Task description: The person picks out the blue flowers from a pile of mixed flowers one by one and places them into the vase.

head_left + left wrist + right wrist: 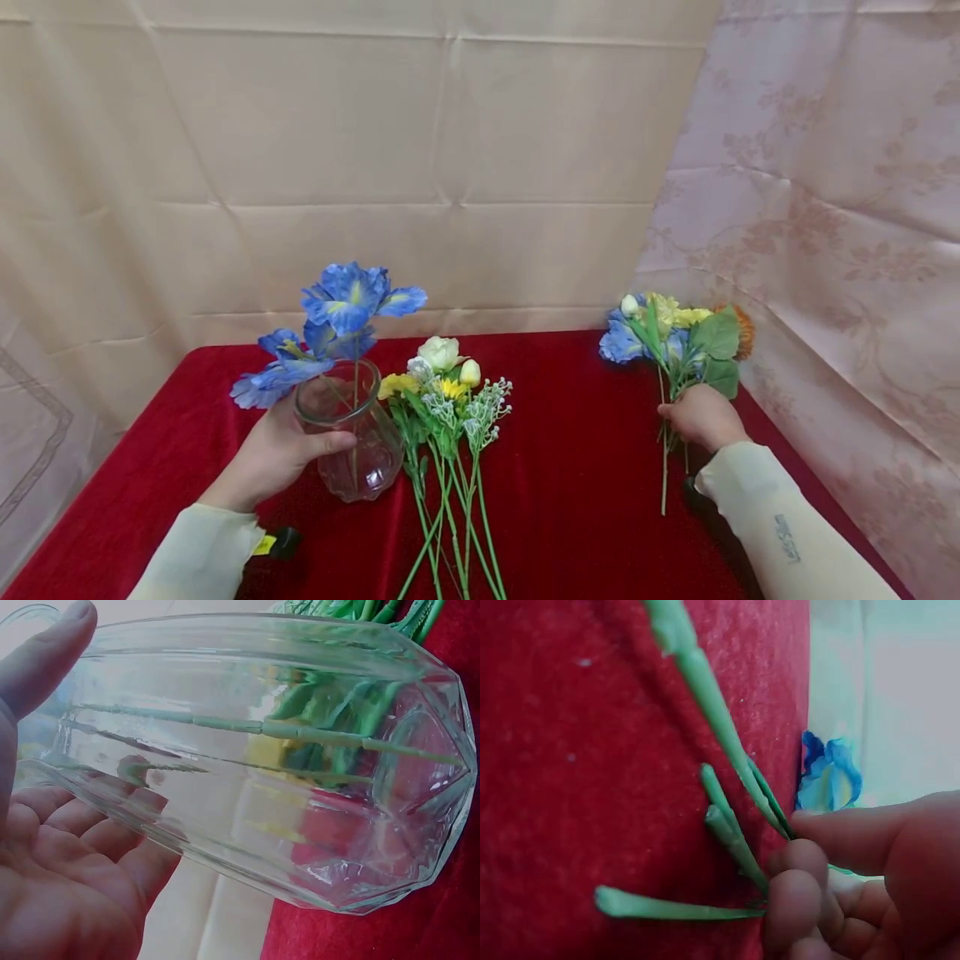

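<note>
My left hand (288, 446) grips a clear glass vase (378, 454) at its neck, thumb in front and fingers behind. Blue irises (348, 300) stand in the vase, their blooms above the rim. In the left wrist view, green stems (300, 733) run through the glass (360, 889) to its base. At the far right, my right hand (705, 417) pinches green stems (663, 479) of a mixed bunch with blue, yellow, white and orange flowers (675, 317). The right wrist view shows several stem ends (652, 905) poking out past the curled fingers.
Between the hands, a loose bunch of white, yellow and small pale flowers (442, 383) lies on the red cloth (570, 467), stems toward me. A beige curtain (450, 167) hangs behind the table, and a patterned pink one (817, 192) closes the right side.
</note>
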`<state>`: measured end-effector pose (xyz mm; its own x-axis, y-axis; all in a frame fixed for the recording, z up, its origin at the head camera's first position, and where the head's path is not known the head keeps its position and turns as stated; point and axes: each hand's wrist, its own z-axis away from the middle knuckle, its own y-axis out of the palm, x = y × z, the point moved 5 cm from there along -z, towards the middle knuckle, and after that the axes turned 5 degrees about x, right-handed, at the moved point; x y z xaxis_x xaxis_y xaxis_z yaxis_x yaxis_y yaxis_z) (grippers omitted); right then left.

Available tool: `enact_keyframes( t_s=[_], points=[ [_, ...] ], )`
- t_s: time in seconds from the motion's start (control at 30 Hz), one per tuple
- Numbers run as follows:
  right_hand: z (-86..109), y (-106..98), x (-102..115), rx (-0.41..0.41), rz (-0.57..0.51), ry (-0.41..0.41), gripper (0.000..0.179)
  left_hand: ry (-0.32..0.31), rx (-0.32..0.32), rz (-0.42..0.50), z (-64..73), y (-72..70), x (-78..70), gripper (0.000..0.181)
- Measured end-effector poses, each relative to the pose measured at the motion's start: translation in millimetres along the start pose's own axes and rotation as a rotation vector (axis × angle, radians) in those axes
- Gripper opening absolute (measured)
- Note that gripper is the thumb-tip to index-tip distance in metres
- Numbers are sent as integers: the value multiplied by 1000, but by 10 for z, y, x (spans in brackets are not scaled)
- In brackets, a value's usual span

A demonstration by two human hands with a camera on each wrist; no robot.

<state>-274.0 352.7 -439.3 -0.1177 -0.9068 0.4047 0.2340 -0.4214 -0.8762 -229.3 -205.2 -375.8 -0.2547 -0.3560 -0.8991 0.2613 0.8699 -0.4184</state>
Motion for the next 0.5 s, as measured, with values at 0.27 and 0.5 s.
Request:
enact_keyframes(
  t_s=[0.27,0.5],
  points=[
    [63,-96,-41,-158,-239,9,37,-3,8,17,-6,10,4,72],
    [185,-153,17,-235,-389,56,32,-9,14,20,-8,-1,9,71]
  ],
)
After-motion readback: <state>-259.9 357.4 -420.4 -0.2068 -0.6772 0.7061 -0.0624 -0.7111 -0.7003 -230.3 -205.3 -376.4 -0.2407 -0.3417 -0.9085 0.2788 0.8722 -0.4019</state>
